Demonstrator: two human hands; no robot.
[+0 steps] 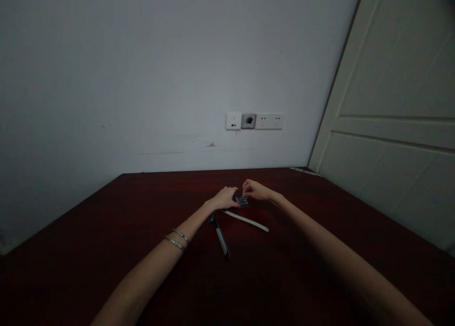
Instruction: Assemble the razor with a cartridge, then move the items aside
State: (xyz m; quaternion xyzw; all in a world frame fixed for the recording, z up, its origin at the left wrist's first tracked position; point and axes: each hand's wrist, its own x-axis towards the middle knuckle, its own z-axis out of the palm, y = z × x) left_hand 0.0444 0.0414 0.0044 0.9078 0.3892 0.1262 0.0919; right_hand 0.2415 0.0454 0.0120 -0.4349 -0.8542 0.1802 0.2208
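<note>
Both my arms reach far out over a dark red table (106, 250). My left hand (224, 198) and my right hand (255, 190) meet at a small, greyish, box-like object (242, 202) that rests on the table. The fingers of both hands are curled and pinch it from either side. What the object is stays too small and dim to name. Just behind my left wrist lies a razor-like tool with a black and silver handle (221, 236). A thin white strip (245, 220) lies beside it. Two thin bracelets (177, 238) circle my left forearm.
A white wall rises behind the table, with a row of sockets and a switch plate (254, 121) above the table's far edge. A pale panelled door (391, 117) stands along the table's right side. A small flat item (305, 171) lies at the far right corner.
</note>
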